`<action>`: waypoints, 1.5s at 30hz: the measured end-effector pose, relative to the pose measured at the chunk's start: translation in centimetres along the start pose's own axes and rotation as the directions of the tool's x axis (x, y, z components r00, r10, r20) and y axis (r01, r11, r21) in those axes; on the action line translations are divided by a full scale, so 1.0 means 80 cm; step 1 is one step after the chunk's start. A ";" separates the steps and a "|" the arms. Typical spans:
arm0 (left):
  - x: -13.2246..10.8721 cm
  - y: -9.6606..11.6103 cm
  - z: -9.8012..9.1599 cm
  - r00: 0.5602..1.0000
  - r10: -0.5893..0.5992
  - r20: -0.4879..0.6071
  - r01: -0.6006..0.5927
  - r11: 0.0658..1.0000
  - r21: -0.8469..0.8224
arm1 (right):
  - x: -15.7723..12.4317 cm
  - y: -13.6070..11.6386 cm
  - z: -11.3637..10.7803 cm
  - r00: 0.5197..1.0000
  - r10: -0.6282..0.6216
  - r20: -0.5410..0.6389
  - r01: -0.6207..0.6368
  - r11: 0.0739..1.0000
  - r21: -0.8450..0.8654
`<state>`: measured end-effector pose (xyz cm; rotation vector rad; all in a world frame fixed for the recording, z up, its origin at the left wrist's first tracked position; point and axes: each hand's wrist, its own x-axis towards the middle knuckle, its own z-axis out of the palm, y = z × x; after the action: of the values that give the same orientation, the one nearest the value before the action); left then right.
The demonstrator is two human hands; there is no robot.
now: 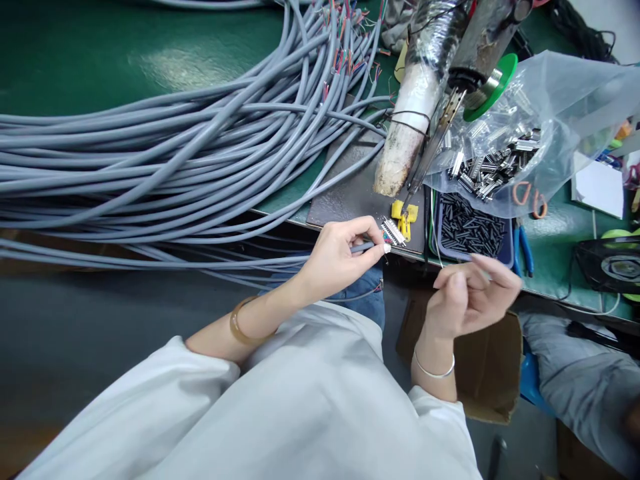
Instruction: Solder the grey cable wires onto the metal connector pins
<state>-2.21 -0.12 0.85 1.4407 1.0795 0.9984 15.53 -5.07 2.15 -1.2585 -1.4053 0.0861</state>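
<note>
My left hand (340, 257) pinches the end of a grey cable (363, 247) near the bench edge. The cable's coloured wires meet a small metal connector (393, 231) that sits by a yellow clamp (405, 217). My right hand (473, 297) hovers to the right, fingers loosely curled, thumb and forefinger close together; I cannot make out anything in it. A soldering iron tip (433, 148) slants down toward the clamp from a wrapped stand (415, 113).
A big bundle of grey cables (150, 153) covers the green bench (75, 60). A clear bag of metal connectors (500, 160), a blue tray of black sleeves (473, 230), a green solder spool (493, 87) and blue pliers (525, 250) lie right. Another person's leg (580, 373) is at lower right.
</note>
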 end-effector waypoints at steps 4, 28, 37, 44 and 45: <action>0.007 0.001 0.000 0.999 0.019 -0.037 -0.018 0.999 0.037 | 0.002 0.001 0.002 0.994 0.099 0.053 -0.099 0.995 -0.017; 0.028 0.019 0.005 0.915 0.345 -0.208 -0.254 0.895 0.366 | 0.029 0.013 0.039 0.896 0.306 0.322 -0.362 0.923 0.132; 0.027 0.026 0.004 0.941 0.277 -0.197 -0.205 0.925 0.319 | 0.034 0.007 0.040 0.926 0.236 0.293 -0.266 0.962 0.064; 0.027 0.024 0.004 0.956 0.240 -0.169 -0.180 0.933 0.311 | 0.033 0.011 0.036 0.921 0.216 0.324 -0.236 0.971 0.023; 0.027 0.024 0.004 0.955 0.242 -0.172 -0.180 0.932 0.314 | 0.033 0.011 0.036 0.924 0.206 0.322 -0.224 0.975 0.018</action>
<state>-1.12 1.74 2.82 1.7540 1.2869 1.2010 14.62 -1.15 2.42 -1.3941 -1.5201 0.4954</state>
